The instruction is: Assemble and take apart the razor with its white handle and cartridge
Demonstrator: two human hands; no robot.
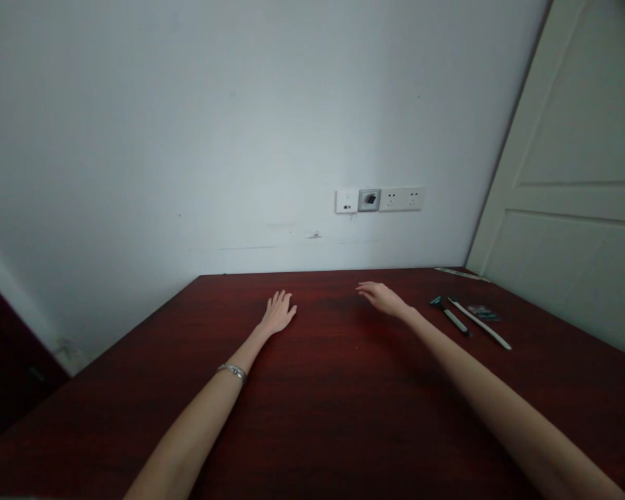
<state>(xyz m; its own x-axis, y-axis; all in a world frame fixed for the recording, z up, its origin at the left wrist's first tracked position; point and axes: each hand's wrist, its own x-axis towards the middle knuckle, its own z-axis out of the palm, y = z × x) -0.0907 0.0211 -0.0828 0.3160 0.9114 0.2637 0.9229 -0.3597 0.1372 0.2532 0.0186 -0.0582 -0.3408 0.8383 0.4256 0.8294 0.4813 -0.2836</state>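
Observation:
My left hand (278, 312) lies palm down on the dark red wooden table (312, 403), its fingers spread and holding nothing. A silver bracelet (234, 371) circles that wrist. Above the tabletop hovers my right hand (382, 298), fingers stretched out to the left with nothing in them. To the right of this hand lies a razor (451, 316) with a green-toned head and a grey handle. Beside it is a long, thin white stick-like thing (482, 324), dark at its far end. A small clear pack (483, 313) with greenish pieces sits just past that; its contents are too blurred to name.
A flat, pale strip (462, 274) lies at the table's back right corner. White wall (271, 139) rises behind the table, bearing a row of sockets (401, 199). On the right stands a pale panelled door (578, 187), close to the table's edge.

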